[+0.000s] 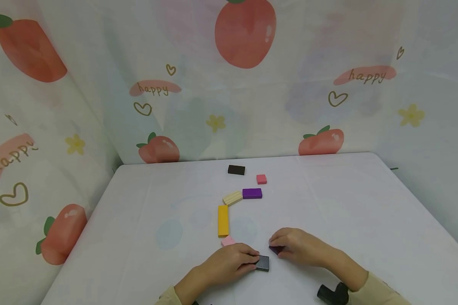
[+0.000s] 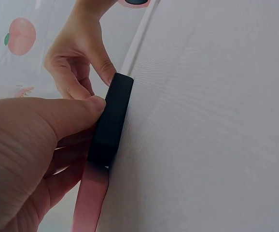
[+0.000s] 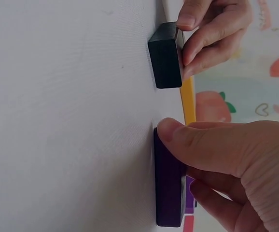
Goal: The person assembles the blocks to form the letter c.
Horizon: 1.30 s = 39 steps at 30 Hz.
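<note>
My left hand (image 1: 230, 263) pinches a dark grey, nearly black block (image 1: 263, 263) that lies on the white table. The left wrist view shows its thumb on one side of this black block (image 2: 113, 121), whose end meets or nearly meets a pink block (image 2: 90, 200). Just to the right, my right hand (image 1: 303, 246) grips a dark purple block (image 1: 276, 249) between thumb and fingers. In the right wrist view this purple block (image 3: 168, 188) stands apart from the black block (image 3: 166, 63), its long side along the tabletop.
Beyond the hands, a curved row holds a yellow block (image 1: 223, 221), a pale wooden block (image 1: 233, 198) and a bright purple block (image 1: 252, 193). Farther back lie a small red block (image 1: 261, 179) and a black block (image 1: 236, 170). A patterned cloth wall (image 1: 259, 114) rises behind the table.
</note>
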Each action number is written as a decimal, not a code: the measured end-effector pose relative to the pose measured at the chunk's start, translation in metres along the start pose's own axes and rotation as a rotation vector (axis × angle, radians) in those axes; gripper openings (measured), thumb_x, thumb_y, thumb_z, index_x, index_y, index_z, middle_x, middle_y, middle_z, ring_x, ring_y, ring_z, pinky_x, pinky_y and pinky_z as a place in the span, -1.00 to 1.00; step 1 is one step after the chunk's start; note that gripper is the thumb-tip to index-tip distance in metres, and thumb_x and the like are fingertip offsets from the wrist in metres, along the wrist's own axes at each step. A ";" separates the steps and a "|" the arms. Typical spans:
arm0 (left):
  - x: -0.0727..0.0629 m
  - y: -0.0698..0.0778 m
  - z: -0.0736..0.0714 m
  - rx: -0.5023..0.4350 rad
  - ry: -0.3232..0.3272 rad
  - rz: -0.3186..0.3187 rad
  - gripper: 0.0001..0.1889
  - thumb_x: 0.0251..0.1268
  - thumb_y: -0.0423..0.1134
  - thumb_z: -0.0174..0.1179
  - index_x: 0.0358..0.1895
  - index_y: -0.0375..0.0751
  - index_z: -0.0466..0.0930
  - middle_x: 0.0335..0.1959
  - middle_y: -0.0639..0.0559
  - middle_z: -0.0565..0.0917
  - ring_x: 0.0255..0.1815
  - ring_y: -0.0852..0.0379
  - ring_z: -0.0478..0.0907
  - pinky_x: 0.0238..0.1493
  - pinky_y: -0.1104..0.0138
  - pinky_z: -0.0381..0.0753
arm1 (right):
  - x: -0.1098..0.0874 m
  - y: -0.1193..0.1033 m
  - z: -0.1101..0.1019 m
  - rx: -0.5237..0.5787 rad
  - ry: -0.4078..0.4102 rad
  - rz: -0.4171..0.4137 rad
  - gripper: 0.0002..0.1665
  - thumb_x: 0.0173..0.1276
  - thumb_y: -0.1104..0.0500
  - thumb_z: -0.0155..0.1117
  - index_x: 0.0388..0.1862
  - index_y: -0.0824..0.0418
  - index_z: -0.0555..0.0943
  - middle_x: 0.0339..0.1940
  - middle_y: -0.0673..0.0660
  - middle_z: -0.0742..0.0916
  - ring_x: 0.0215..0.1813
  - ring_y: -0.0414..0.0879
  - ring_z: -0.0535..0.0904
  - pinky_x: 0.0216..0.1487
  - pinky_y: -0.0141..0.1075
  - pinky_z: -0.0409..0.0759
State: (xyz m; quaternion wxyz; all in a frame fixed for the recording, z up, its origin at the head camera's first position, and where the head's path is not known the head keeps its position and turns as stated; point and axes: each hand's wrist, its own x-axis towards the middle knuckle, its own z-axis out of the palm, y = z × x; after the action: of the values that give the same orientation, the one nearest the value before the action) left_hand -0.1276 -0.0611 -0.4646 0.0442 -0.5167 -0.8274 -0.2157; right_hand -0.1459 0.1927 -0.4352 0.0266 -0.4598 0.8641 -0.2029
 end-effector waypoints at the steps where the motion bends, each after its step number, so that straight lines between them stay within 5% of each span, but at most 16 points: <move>1: 0.000 0.000 0.000 -0.001 0.000 -0.001 -0.75 0.27 -0.19 0.17 -0.06 -0.19 0.66 -0.06 0.13 0.59 0.02 0.37 0.45 0.05 0.61 0.32 | 0.000 0.000 0.000 0.006 0.003 -0.001 -0.74 0.06 0.31 0.40 -0.21 0.27 0.67 -0.15 0.01 0.65 -0.07 -0.15 0.55 -0.07 -0.29 0.54; 39: 0.000 0.002 -0.002 0.009 -0.021 -0.006 -0.74 0.30 -0.17 0.13 -0.03 -0.18 0.64 -0.04 0.13 0.58 0.03 0.37 0.44 0.05 0.61 0.32 | -0.008 -0.011 0.014 0.055 0.099 -0.058 -0.72 0.05 0.27 0.41 -0.19 0.22 0.67 -0.15 -0.04 0.65 -0.09 -0.21 0.54 -0.10 -0.28 0.56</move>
State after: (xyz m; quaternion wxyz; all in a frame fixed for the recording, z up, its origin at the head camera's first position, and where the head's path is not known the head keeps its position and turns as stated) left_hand -0.1266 -0.0612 -0.4620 0.0370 -0.5165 -0.8302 -0.2067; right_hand -0.1298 0.1895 -0.4450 -0.0094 -0.4731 0.8448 -0.2498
